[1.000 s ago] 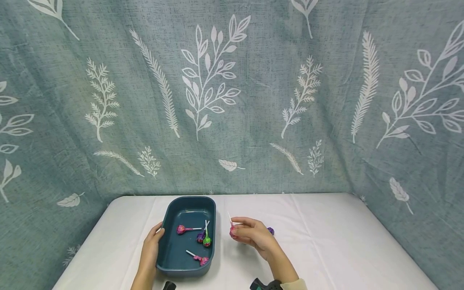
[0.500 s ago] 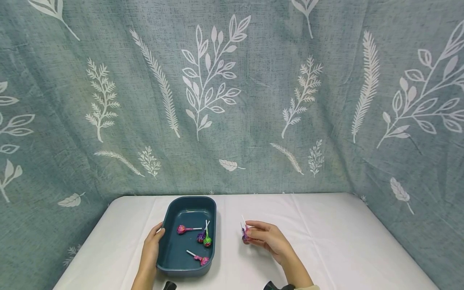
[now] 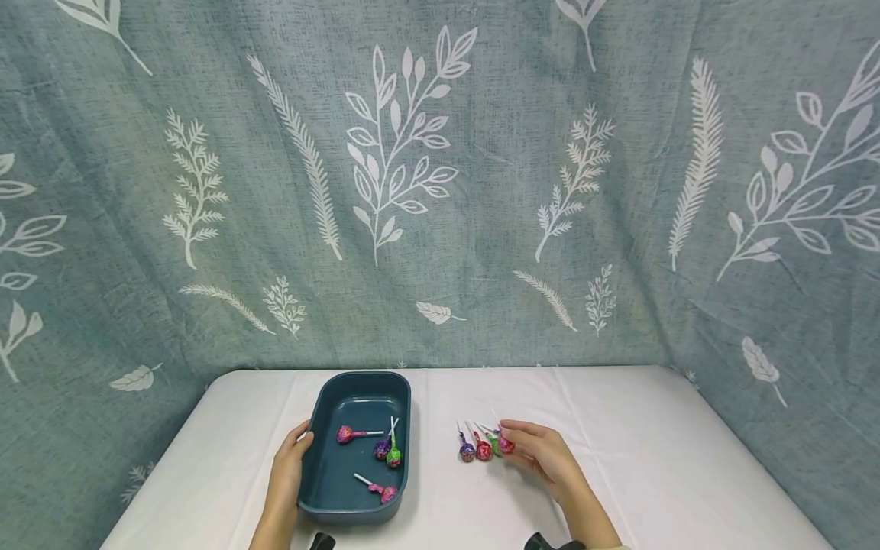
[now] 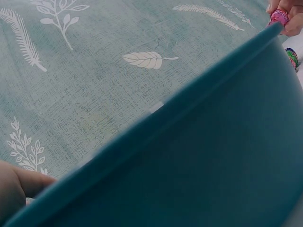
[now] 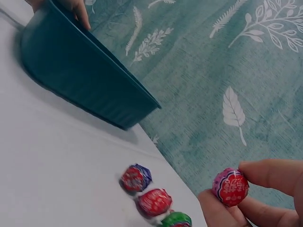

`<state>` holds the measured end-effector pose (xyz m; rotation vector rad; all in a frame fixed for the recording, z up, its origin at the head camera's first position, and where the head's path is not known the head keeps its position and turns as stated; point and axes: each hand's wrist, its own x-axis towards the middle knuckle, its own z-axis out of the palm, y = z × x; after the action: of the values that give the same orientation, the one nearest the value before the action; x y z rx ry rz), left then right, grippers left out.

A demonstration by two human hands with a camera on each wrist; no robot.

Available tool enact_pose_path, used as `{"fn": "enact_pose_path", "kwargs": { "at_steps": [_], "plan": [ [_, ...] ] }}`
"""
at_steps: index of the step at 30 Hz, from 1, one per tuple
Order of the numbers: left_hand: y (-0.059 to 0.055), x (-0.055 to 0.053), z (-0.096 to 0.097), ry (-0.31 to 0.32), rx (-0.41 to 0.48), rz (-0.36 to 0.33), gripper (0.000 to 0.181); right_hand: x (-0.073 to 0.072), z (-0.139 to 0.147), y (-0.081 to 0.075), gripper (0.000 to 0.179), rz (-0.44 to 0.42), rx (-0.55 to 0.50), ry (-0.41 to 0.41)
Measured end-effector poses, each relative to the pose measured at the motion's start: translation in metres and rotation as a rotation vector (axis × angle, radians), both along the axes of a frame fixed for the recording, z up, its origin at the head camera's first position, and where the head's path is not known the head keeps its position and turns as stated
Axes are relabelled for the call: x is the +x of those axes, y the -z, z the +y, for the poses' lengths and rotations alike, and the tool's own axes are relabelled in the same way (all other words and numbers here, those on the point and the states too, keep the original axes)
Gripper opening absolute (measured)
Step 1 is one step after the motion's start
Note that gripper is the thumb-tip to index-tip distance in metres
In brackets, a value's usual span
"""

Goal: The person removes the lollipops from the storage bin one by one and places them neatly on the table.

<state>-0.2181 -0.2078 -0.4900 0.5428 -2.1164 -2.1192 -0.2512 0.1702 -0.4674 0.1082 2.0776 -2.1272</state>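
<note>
Okay, landmark first: I'm placing everything by the blue-green bin (image 3: 337, 473), which sits on the white cloth (image 3: 653, 458).
Left hand: my left hand (image 3: 285, 462) grips the bin's left wall. Good spot imo, it steadies the bin from the side away from the row.
Right hand: my right hand (image 3: 539, 451), well right of the bin, pinches a pink lollipop (image 3: 506, 443) by its wrapped head.
Row: right of the bin, a purple lollipop (image 3: 467, 452) lies nearest to it, then a red lollipop (image 3: 483, 451), then a green lollipop (image 5: 176, 220). The pink one is at the end farthest from the bin.
Sticks: all pointing away from me, roughly along the bin's long side.
Inside the bin: four lollipops (image 3: 394, 457), sticks every which way.
Step, my guess: squaring the pink one up with the row. Can't tell if its head touches the cloth.
Doing it well: match the stick to its neighbours, then ease finger and thumb apart slowly. Round heads probably roll if flicked, so I'd back off away from the bin, clear of the green one.
</note>
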Motion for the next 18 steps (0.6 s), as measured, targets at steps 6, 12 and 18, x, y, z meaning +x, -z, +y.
{"fn": "enact_pose_path", "kwargs": {
  "at_steps": [6,12,18],
  "plan": [
    [-0.001,0.001,0.0,-0.002,0.003,-0.001,0.052,-0.006,0.014,0.0,0.041,-0.002,0.008,0.076],
    [-0.002,0.001,0.0,-0.002,0.004,-0.004,0.052,-0.011,0.026,0.003,0.04,-0.003,0.041,0.108],
    [-0.003,0.0,0.0,0.0,0.003,-0.011,0.052,-0.017,0.034,0.008,0.04,0.004,0.092,0.123]
  ]
}}
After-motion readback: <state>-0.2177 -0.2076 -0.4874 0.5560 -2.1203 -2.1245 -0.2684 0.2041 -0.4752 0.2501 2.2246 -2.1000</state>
